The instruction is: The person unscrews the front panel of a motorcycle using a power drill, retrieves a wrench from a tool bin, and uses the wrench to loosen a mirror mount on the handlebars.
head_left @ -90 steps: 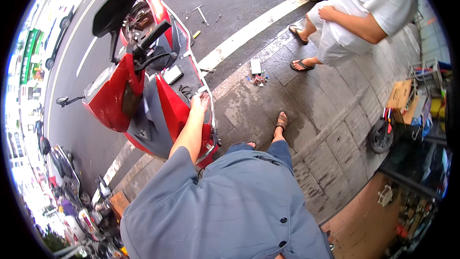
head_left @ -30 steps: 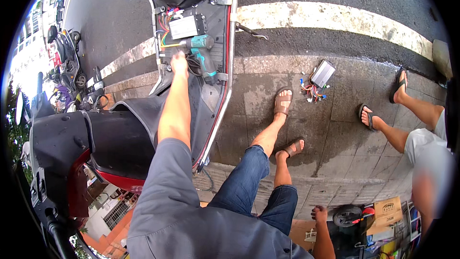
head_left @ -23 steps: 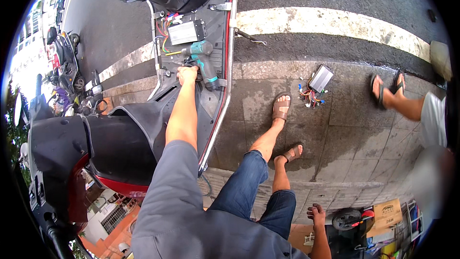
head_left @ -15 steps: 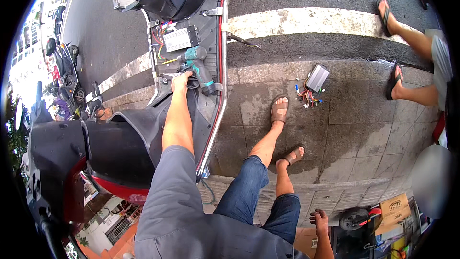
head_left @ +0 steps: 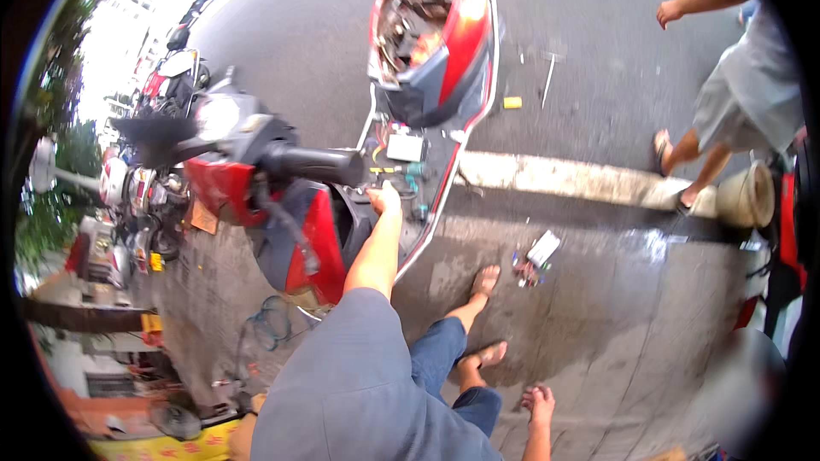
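Left hand (head_left: 384, 199) held out beside a teal drill (head_left: 415, 169) on a scooter footboard

In the head view, the left arm is stretched over the footboard (head_left: 439, 158) of a red scooter (head_left: 468, 21), and the left hand is placed just beside the drill. Whether anything is gripped there cannot be told, as the fingers are blurred. The drill is laid near a silver box (head_left: 405, 147), which is also set on the footboard. The right hand (head_left: 538, 403) is held low over the pavement (head_left: 615, 324), its fingers loosely parted and nothing grasped.

A second pale box (head_left: 543, 247) is seen on the pavement, with a bundle of coloured wires (head_left: 527, 273) spread at its end. On the road, a T-shaped tool (head_left: 547, 81) and a small yellow block (head_left: 512, 102) are left near the scooter. At the right, another person (head_left: 739, 85) is seen near a pale bucket (head_left: 750, 196). The scooter's rear is opened, its interior exposed.
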Available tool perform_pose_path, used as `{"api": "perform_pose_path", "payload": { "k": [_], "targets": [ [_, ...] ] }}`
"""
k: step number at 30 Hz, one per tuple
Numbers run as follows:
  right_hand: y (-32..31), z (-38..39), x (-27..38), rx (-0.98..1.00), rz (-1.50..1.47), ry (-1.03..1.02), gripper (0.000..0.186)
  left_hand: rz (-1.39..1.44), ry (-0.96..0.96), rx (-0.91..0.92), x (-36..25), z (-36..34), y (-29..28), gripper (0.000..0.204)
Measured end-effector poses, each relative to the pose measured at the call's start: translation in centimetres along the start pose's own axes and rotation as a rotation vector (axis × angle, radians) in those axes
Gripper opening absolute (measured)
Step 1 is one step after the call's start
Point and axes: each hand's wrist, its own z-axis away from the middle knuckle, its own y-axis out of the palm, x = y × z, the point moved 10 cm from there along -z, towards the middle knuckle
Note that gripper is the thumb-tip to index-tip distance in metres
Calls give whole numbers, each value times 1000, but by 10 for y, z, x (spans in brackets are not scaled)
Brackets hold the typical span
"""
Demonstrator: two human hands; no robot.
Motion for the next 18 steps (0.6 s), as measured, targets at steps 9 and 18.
{"api": "perform_pose_path", "payload": {
  "k": [9, 18],
  "targets": [
    [-26, 75, 94, -21, 87, -119, 28, 455, 56, 604, -61, 172, -50, 23],
    [143, 136, 271, 375, 14, -368, 39, 175, 678, 1491, -138, 418, -147, 34]
  ]
}}
